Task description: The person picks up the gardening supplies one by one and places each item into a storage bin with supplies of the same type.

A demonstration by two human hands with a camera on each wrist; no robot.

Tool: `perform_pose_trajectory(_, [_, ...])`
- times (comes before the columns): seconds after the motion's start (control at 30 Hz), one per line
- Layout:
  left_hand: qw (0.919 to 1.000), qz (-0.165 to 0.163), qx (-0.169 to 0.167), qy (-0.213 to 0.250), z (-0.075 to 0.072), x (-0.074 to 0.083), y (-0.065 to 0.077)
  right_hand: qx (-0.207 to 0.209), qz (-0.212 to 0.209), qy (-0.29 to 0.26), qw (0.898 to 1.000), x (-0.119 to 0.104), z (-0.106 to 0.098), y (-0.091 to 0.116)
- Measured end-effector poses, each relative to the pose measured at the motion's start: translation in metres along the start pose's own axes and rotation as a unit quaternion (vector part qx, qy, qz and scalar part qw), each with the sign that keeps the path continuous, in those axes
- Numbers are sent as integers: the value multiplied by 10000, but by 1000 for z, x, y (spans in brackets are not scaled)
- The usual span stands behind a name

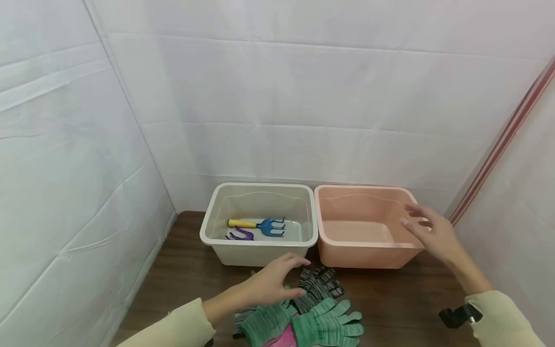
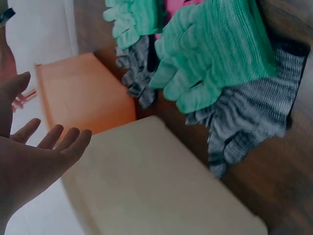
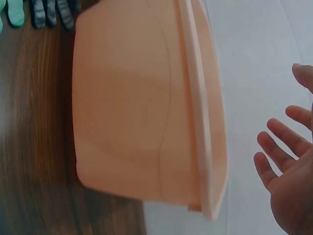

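Note:
My left hand (image 1: 273, 282) hovers over the pile of gloves with its fingers loosely bent and nothing in them. Beneath it lie green knit gloves (image 1: 327, 324), and black-and-grey striped gloves (image 2: 254, 103) show under and beside them. A bit of pink (image 1: 284, 337) shows between the green ones. My right hand (image 1: 433, 233) is above the right rim of the pink bin (image 1: 360, 255), fingers relaxed and holding nothing. In the white bin (image 1: 260, 250) lie a blue hand rake (image 1: 270, 226) with a yellow handle and a purple rake head (image 1: 241, 234), partly hidden by the front wall.
Both bins stand side by side on a dark wooden table (image 1: 173, 284), against a white sheet wall (image 1: 277, 120). More white sheeting (image 1: 65, 168) closes off the left side. A reddish strip (image 1: 503, 149) runs down the right corner.

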State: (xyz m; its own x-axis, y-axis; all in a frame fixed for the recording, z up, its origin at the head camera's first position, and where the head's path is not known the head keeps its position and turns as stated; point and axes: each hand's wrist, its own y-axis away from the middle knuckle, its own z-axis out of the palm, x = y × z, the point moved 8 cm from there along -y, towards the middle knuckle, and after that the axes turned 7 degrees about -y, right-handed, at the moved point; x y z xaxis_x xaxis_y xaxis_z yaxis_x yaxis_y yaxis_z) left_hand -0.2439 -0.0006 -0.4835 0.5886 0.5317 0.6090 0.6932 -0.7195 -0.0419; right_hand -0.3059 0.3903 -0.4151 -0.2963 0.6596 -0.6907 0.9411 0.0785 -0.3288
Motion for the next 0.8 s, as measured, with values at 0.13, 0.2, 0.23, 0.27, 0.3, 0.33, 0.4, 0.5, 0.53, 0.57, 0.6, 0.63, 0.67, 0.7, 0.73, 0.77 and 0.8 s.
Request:
perform_pose_trajectory(0.13, [9998,-191,-23,-63,10,-9,-7,-68,220,10,9997,18,-7,-2])
perform_pose_trajectory(0.2, [9997,-226,-27,-104,15,-13,-9,-76,321,-10,9995,26,-10,-3])
perform_pose_trajectory(0.23, [9996,-243,-40,-102,18,-14,-10,-83,372,-21,9993,30,-12,-3])
perform_pose_trajectory(0.27, [9996,-244,-48,-102,21,-16,-11,-83,425,-52,9991,34,-13,-4])
perform_pose_trajectory(0.3, [9997,-235,-55,-84,24,-18,-11,-65,486,-48,9988,38,-15,-4])
perform_pose_trajectory(0.33, [9997,-231,-54,-69,27,-19,-11,-38,543,-66,9985,42,-16,-4])
perform_pose_trajectory(0.4, [9996,-285,-46,-24,34,-24,-11,11,635,-117,9979,51,-18,-5])
perform_pose_trajectory(0.5, [9993,-375,22,29,42,-30,-10,25,776,-163,9968,63,-21,-6])
perform_pose_trajectory(0.53, [9991,-426,28,57,45,-32,-9,10,826,-169,9964,68,-21,-6])
perform_pose_trajectory(0.57, [9988,-487,17,85,49,-34,-9,-26,860,-190,9961,71,-21,-6])
perform_pose_trajectory(0.6, [9985,-529,10,103,52,-36,-8,-58,921,-186,9956,75,-22,-6])
perform_pose_trajectory(0.63, [9982,-583,-6,118,55,-39,-7,-101,985,-221,9948,79,-22,-5])
perform_pose_trajectory(0.67, [9979,-639,-27,134,58,-41,-7,-133,1047,-243,9941,83,-22,-5])
perform_pose_trajectory(0.7, [9976,-678,-37,145,61,-43,-6,-179,1105,-296,9933,86,-23,-5])
perform_pose_trajectory(0.73, [9973,-723,-40,156,63,-44,-6,-225,1179,-385,9920,90,-23,-5])
perform_pose_trajectory(0.77, [9970,-761,-33,142,64,-46,-6,-283,1244,-462,9907,92,-23,-4])
perform_pose_trajectory(0.8, [9968,-787,-12,129,65,-48,-6,-321,1329,-496,9894,95,-23,-3])
